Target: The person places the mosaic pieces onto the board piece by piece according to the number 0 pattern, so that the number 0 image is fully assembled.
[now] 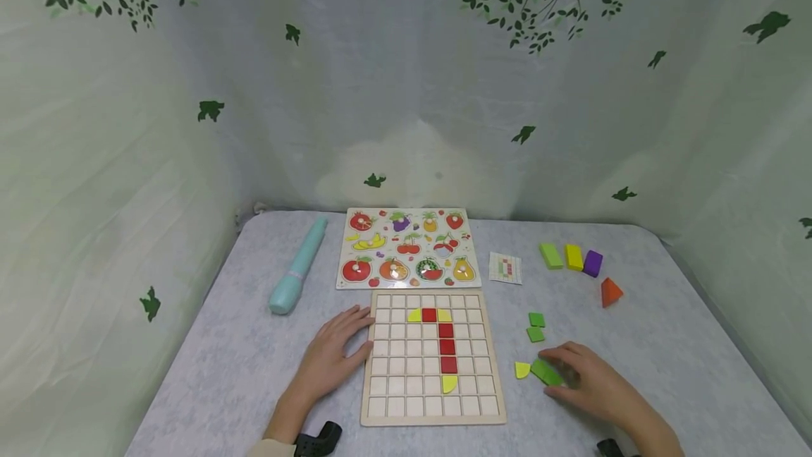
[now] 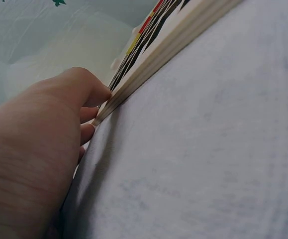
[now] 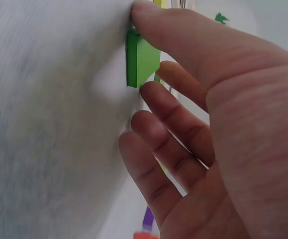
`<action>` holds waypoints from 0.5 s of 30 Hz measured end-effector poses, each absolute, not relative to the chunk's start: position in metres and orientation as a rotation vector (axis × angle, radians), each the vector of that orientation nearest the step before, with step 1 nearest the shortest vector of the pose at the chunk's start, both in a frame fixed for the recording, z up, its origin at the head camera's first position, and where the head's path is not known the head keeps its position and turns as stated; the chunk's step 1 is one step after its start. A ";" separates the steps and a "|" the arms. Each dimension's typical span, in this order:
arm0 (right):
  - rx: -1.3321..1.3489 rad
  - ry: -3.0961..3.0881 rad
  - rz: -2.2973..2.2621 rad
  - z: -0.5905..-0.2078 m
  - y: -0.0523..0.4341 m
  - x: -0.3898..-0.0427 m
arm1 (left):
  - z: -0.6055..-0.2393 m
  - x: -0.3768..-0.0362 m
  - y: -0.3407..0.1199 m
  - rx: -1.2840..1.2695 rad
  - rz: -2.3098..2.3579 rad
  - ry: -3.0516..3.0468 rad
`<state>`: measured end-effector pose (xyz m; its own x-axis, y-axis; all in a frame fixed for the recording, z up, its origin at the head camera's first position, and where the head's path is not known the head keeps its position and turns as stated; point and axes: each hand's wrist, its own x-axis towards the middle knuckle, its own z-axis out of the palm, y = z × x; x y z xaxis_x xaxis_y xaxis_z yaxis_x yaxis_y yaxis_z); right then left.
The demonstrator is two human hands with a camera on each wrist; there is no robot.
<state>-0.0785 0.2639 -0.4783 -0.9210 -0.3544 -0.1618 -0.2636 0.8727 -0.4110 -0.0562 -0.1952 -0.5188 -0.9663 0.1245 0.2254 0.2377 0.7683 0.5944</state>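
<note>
My left hand [image 1: 333, 351] rests at the left edge of a wooden grid board [image 1: 396, 407], fingertips and thumb on its rim. In the left wrist view, the thumb of that hand [image 2: 49, 114] touches the board's edge [image 2: 153, 67]. On the board, red squares [image 1: 447, 348] and yellow rounded pieces [image 1: 449, 384] form a hooked line. To the right, my right hand [image 1: 593, 383] is low over the table, thumb and index finger spread on either side of a green block [image 1: 545, 372]. In the right wrist view, the thumb of this hand [image 3: 193, 35] overlaps the block's end [image 3: 146, 59].
Beside the green block lie a yellow rounded piece [image 1: 522, 370] and small green pieces [image 1: 536, 334]. Farther back are green, yellow [image 1: 574, 257] and purple blocks [image 1: 593, 263], an orange triangular block [image 1: 611, 293], a pattern card [image 1: 505, 268], a fruit puzzle [image 1: 409, 249] and a teal tapered object [image 1: 298, 266].
</note>
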 end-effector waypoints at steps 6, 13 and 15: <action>-0.338 2.807 -0.579 -0.479 0.267 -0.079 | -0.520 -0.056 -0.196 -0.281 -0.976 -2.798; -0.433 2.822 -0.611 -0.473 0.266 -0.079 | -0.519 -0.056 -0.195 -0.273 -0.980 -2.805; -0.519 2.833 -0.627 -0.471 0.265 -0.080 | -0.520 -0.056 -0.196 -0.282 -0.981 -2.797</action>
